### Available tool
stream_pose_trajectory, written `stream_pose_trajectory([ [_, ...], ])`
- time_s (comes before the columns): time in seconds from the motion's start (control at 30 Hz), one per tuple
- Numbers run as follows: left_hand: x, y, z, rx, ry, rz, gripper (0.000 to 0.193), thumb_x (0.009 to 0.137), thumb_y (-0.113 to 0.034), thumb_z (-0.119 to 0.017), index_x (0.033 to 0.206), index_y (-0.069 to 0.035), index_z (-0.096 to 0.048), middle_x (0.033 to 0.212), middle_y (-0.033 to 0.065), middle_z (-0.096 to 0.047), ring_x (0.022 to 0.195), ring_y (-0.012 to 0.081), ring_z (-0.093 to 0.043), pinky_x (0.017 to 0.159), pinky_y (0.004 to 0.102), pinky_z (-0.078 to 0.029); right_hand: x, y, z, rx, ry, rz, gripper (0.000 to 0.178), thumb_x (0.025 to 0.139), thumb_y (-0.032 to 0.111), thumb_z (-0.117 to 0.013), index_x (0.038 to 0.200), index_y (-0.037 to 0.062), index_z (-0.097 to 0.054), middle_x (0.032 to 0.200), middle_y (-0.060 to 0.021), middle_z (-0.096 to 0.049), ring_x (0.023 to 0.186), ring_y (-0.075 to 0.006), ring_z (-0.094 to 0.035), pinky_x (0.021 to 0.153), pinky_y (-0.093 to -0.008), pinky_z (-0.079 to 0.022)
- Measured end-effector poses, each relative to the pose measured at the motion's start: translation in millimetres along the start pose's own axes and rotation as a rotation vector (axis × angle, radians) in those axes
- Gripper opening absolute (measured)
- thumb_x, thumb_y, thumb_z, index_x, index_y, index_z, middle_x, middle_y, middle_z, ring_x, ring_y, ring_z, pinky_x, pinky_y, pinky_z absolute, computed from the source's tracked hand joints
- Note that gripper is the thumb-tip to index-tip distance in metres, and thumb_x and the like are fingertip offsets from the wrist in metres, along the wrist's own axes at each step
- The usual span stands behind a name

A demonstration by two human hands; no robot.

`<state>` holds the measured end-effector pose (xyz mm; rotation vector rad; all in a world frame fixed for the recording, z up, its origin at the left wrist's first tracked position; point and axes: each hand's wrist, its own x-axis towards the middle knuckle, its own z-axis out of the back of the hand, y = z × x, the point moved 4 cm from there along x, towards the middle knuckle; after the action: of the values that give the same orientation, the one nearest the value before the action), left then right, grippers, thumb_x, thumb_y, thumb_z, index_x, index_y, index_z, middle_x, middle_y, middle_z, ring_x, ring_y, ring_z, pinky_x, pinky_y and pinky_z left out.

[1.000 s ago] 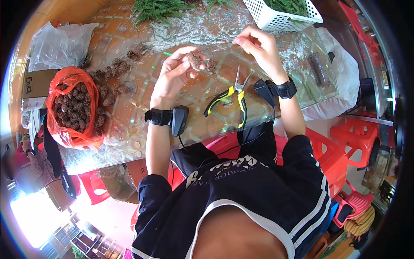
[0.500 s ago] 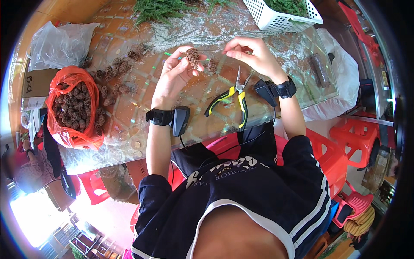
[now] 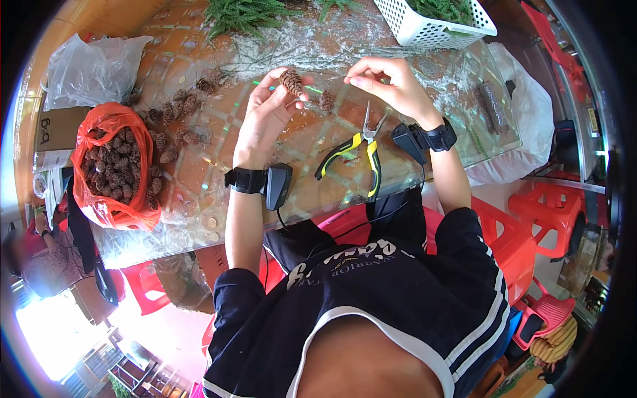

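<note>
A brown pine cone (image 3: 290, 81) is pinched between the thumb and fingers of my left hand (image 3: 264, 116), raised over the table. To its right, my right hand (image 3: 391, 86) has thumb and forefinger pressed together on what looks like a thin wire, barely visible at the fingertips. Between the hands another pine cone (image 3: 326, 100) lies on the table. Long-nose pliers (image 3: 372, 159) with yellow and black handles rest nearer me, jaws pointing away and slightly apart. Neither hand touches them.
A red plastic bag (image 3: 85, 174) full of pine cones stands at the left, with loose cones (image 3: 178, 109) beside it. White powder dusts the glass-topped table (image 3: 265, 186). Green sprigs (image 3: 245, 14) lie at the far side, near a white perforated basket (image 3: 434, 34) of greenery.
The pine cone in my left hand has turned and shifted slightly left and up. My right hand has barely moved and keeps its pinch.
</note>
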<state>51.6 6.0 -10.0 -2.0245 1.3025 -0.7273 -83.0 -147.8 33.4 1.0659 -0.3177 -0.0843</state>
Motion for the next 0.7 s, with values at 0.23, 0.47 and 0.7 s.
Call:
stream_pose_trajectory([
  [0.23, 1.4, 0.8, 1.2, 0.031, -0.009, 0.003, 0.03, 0.085, -0.017, -0.054, 0.112, -0.006, -0.047, 0.107, 0.0193, -0.055, 0.084, 0.0175, -0.057, 0.074, 0.0277, -0.045, 0.0, -1.3, -0.7, -0.002, -0.008, 0.013, 0.011, 0.083, 0.009, -0.056, 0.087, -0.0004, -0.061, 0.079, -0.0008, -0.062, 0.065, -0.002, -0.05, 0.058, -0.017, -0.037],
  [0.47, 1.1, 2.0, 2.1, 0.066, -0.013, 0.013, 0.029, 0.086, -0.016, -0.053, 0.112, -0.005, -0.048, 0.104, 0.0187, -0.057, 0.084, 0.0165, -0.057, 0.074, 0.0272, -0.045, 0.0, -0.5, -0.5, -0.013, -0.009, 0.008, 0.011, 0.082, 0.008, -0.057, 0.087, -0.0002, -0.061, 0.077, -0.0006, -0.062, 0.064, -0.0016, -0.049, 0.057, -0.0169, -0.037],
  [0.7, -0.5, 3.3, -0.9, 0.093, -0.037, 0.046, 0.029, 0.086, -0.017, -0.053, 0.112, -0.004, -0.049, 0.101, 0.0182, -0.058, 0.083, 0.0164, -0.057, 0.074, 0.0277, -0.045, -0.9, 0.4, -0.7, -0.02, -0.002, 0.012, 0.01, 0.083, 0.008, -0.056, 0.087, 0.0007, -0.062, 0.075, 0.0003, -0.061, 0.061, -0.0012, -0.046, 0.054, -0.0168, -0.034],
])
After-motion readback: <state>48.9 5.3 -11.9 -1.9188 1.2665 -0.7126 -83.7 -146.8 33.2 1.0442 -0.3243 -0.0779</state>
